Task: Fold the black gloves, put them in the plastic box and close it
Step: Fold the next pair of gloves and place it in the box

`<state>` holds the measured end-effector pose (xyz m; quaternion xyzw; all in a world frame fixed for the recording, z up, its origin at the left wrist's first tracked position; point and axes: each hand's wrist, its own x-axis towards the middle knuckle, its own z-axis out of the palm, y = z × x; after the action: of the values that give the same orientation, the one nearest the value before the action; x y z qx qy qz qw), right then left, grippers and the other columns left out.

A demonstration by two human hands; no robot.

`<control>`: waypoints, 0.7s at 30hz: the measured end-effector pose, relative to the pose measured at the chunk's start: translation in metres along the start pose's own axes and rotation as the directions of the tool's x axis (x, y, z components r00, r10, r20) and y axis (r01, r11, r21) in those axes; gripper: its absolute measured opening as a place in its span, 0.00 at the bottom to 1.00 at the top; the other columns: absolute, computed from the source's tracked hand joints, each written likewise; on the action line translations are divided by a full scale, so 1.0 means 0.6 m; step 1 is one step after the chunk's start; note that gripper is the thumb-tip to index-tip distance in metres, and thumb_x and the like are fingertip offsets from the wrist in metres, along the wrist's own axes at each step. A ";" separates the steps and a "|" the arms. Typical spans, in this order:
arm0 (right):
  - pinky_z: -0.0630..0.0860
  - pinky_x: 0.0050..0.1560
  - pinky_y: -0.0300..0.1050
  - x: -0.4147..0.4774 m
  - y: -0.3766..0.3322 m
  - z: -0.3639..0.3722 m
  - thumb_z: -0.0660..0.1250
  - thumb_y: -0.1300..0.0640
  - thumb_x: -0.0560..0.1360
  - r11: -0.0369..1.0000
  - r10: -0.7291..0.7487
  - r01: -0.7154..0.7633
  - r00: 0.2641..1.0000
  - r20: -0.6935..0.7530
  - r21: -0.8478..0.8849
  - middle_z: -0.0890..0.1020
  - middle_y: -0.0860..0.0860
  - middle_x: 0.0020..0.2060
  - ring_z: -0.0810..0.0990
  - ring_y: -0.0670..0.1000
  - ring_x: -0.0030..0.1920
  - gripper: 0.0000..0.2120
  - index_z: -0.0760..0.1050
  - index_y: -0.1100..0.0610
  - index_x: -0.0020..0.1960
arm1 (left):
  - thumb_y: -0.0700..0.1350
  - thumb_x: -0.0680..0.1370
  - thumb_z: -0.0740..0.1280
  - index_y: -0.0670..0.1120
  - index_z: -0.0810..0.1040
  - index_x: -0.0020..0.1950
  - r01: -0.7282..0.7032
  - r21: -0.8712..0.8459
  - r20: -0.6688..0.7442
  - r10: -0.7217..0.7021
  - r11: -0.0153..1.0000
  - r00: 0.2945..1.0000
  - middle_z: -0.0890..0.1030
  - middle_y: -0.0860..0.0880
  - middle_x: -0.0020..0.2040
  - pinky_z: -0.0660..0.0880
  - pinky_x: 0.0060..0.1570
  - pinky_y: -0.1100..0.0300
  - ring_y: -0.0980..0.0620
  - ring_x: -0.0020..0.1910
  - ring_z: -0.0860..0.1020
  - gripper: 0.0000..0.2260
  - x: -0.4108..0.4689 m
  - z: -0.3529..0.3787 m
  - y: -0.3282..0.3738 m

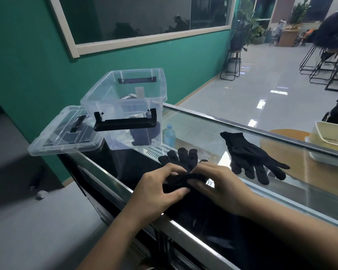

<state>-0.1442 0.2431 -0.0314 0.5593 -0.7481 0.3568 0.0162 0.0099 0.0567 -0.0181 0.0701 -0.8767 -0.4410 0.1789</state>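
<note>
At the far left the lid [63, 136] lies flat on the corner of the glass counter [203, 131], and part of it hangs over the edge. Just right of it stands the clear box [123, 106], open at the top, with a black handle [125, 121] on its near side. Something dark shows through its wall near the bottom, but I cannot tell what it is. A small bottle [169, 134] shows near the right side of the box.

In the middle, near the front edge of the counter, the left hand [160, 191] and the right hand [220, 186] meet over one glove [181, 158]. Both hands are closed on its bunched lower part, the left one pinching from the left and the right one from the right. The glove's fingers stick out beyond the hands, toward the box.

To the right, a second glove [248, 156] lies flat on the glass, apart from the hands. At the far right sits a pale tray [330, 141].
</note>
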 end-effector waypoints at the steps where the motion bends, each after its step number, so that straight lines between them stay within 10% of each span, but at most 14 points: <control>1: 0.75 0.46 0.38 0.001 0.000 0.000 0.70 0.51 0.84 1.000 0.010 -0.010 1.000 -0.015 0.017 0.80 0.41 0.44 0.80 0.44 0.46 0.04 0.81 0.50 0.53 | 0.46 0.78 0.79 0.58 0.85 0.58 0.029 -0.028 -0.010 -0.029 0.999 1.000 0.87 0.57 0.50 0.80 0.53 0.64 0.57 0.52 0.86 0.12 0.002 -0.001 -0.003; 5: 0.71 0.44 0.33 0.003 -0.002 0.001 0.72 0.54 0.83 0.999 0.046 -0.044 0.998 -0.053 0.027 0.77 0.40 0.41 0.78 0.44 0.42 0.02 0.82 0.49 0.51 | 0.49 0.81 0.76 0.54 0.86 0.52 0.109 -0.055 -0.038 -0.111 0.993 0.993 0.88 0.51 0.44 0.82 0.51 0.45 0.47 0.45 0.87 0.01 0.011 0.001 -0.014; 13: 0.69 0.38 0.34 0.006 0.011 0.007 0.78 0.52 0.77 0.970 0.241 -0.244 0.959 -0.145 -0.001 0.79 0.42 0.34 0.79 0.43 0.37 0.09 0.80 0.46 0.52 | 0.48 0.77 0.79 0.54 0.86 0.46 0.190 -0.042 -0.169 -0.195 0.981 0.966 0.85 0.52 0.38 0.78 0.42 0.64 0.58 0.36 0.83 0.04 0.027 0.011 -0.021; 21: 0.79 0.47 0.45 0.009 0.006 0.001 0.77 0.57 0.77 0.984 0.051 -0.073 0.989 -0.139 -0.159 0.77 0.42 0.51 0.79 0.42 0.49 0.11 0.79 0.49 0.55 | 0.42 0.77 0.79 0.54 0.78 0.52 0.008 0.225 -0.236 0.046 0.974 0.971 0.76 0.57 0.48 0.76 0.45 0.69 0.55 0.45 0.78 0.12 0.019 0.015 -0.016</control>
<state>-0.1491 0.2386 -0.0316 0.5070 -0.7893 0.3312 0.1014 -0.0042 0.0547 -0.0279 0.1342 -0.8935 -0.3256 0.2787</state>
